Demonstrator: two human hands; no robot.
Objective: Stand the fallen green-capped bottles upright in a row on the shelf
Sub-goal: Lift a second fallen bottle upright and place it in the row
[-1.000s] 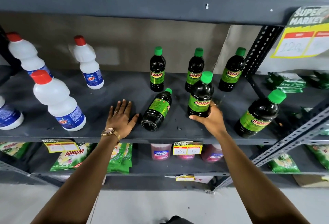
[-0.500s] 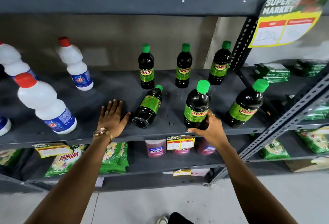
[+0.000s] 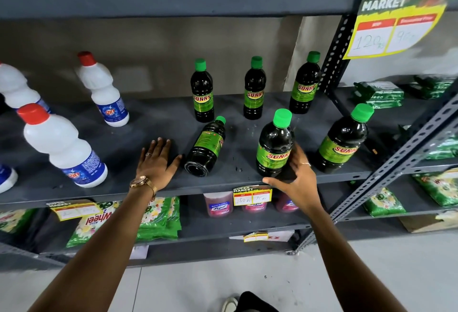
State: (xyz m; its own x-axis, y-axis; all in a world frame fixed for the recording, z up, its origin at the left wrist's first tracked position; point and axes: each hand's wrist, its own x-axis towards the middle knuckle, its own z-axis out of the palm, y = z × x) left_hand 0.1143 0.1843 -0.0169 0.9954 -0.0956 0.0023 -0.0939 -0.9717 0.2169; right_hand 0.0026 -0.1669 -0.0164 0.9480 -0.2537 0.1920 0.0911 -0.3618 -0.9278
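Head view: one fallen bottle [image 3: 206,147] lies on the shelf [image 3: 119,148], cap pointing back – five others stand.
Right hand [image 3: 296,175]: loosely cupped around an upright bottle [image 3: 275,143] near the front edge.
Left hand [image 3: 158,160]: flat, fingers spread, holding nothing, just beside the fallen one.
Handling: probably liquid-heavy, smooth, rolls – grip the labelled middle.

One head-worn view looks forward and down, close at the shelf [image 3: 247,177] front

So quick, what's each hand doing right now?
Left hand: open, flat on the shelf, holding nothing.
Right hand: around the base of an upright bottle; how firm the grip is cannot be told.
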